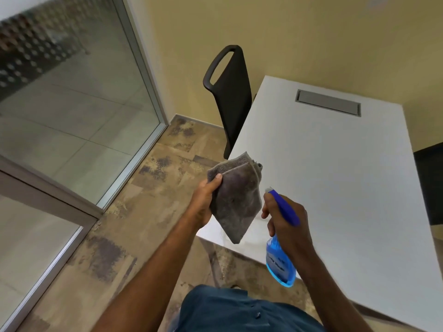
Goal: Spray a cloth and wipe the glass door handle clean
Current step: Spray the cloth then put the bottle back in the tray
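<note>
My left hand [203,202] holds a folded grey cloth [236,197] upright by its left edge, thumb on the front. My right hand [287,219] grips a spray bottle [279,262] of blue liquid, its blue trigger head [284,207] pointing left at the cloth from a short gap. Both hands hover over the near left corner of a white table [335,176]. The glass door [72,92] with its metal frame fills the left side; its handle is out of view.
A black chair [230,92] stands pushed against the table's far left side, between table and glass wall. A grey cable hatch [328,101] is set in the tabletop. Mottled brown carpet floor [143,212] lies between me and the door. Yellow wall behind.
</note>
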`<state>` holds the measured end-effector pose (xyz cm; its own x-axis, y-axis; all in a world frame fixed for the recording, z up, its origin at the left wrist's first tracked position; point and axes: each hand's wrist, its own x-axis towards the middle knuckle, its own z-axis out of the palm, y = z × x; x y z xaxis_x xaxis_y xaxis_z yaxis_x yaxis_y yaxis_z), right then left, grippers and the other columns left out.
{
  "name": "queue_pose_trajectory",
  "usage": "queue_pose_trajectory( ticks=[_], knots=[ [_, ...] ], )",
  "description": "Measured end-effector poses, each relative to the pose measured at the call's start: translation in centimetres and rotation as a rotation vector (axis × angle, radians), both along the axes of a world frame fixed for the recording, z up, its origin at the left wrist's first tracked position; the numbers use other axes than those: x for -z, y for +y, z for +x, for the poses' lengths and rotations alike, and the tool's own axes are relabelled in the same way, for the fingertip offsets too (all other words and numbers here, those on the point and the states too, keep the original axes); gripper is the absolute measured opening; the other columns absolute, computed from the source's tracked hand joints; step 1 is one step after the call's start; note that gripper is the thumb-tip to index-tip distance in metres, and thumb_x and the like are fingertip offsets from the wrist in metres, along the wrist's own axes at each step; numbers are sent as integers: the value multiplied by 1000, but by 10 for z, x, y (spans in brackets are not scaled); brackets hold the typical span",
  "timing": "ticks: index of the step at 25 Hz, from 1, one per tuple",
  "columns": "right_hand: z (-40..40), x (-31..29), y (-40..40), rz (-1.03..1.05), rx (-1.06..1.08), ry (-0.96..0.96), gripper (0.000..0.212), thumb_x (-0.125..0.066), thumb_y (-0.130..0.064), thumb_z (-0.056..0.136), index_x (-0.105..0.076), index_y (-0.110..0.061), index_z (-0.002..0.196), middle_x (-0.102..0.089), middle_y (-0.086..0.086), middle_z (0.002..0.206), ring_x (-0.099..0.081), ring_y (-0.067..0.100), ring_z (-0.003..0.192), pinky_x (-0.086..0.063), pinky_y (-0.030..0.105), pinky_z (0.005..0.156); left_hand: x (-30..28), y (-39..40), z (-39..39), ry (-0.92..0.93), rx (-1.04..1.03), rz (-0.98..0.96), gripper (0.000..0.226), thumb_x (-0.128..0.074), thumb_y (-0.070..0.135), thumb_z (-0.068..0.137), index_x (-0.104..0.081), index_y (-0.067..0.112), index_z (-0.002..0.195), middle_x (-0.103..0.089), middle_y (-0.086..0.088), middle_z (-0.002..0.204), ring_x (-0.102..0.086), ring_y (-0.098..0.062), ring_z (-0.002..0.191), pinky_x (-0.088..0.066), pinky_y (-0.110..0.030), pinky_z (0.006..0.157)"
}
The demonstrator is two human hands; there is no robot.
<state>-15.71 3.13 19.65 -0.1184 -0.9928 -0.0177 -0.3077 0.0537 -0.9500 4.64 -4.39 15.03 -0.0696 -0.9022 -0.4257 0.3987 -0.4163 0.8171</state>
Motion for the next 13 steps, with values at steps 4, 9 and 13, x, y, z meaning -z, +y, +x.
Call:
queue_pose_trajectory(
  ticks=[4,9,13],
  knots=[
    [7,-3,4,27,25,-31,61,-54,-77,84,-61,-18,69,-61,7,57,-53,27,45,-50,34,48,-1,1,2,4,-1,-10,23,-58,29,108,-71,16,121,-80,-7,115,-77,-20,105,-62,-29,81],
    [13,-6,10,7,29,15,59,-53,-76,86,-60,-20,67,-60,2,55,-53,19,45,-50,33,47,-7,-1,8,-2,-32,-18,19,-57,26,109,-72,16,117,-81,-3,109,-78,-16,99,-62,-25,76],
    [21,-7,16,-13,-3,30,46,-53,-66,87,-60,-26,67,-59,-6,53,-53,13,46,-49,29,50,-7,0,8,0,-51,-21,19,-56,25,110,-71,17,117,-81,-3,109,-77,-17,100,-62,-27,80]
  ],
)
